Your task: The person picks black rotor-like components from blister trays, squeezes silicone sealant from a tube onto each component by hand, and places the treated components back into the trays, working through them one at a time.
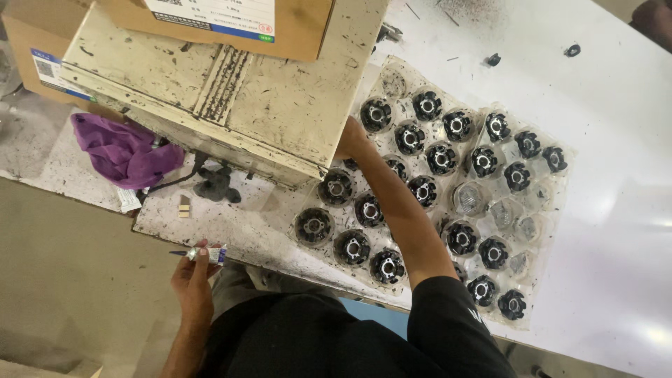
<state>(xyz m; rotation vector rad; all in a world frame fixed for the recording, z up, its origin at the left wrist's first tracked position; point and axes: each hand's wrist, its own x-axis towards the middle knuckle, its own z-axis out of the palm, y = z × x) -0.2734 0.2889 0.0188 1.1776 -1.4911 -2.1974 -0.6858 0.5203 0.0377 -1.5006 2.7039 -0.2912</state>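
The person's left hand is down low by the edge of the table, off to the side over the brown floor. Its fingers are closed around a small tube with a thin dark tip that sticks out to the left. The right hand is stretched out far across the table, and the arm lies over a clear plastic tray. That hand goes in under the edge of a worn cream metal box, so most of its fingers are hidden, and I cannot tell if it is wide, closed, or holding something. The tray sits on the white table and has many round pockets. Most pockets hold a black round part with a shiny middle, all lined up in slanted rows. A few pockets on the right side look bare, though the plastic shines and it is hard to be sure. A cardboard box sits on top of the cream metal box. A purple cloth lies bunched up to the left, near a dark lumpy piece on the table. Two tiny black bits lie far up on the white table, well apart from the tray.
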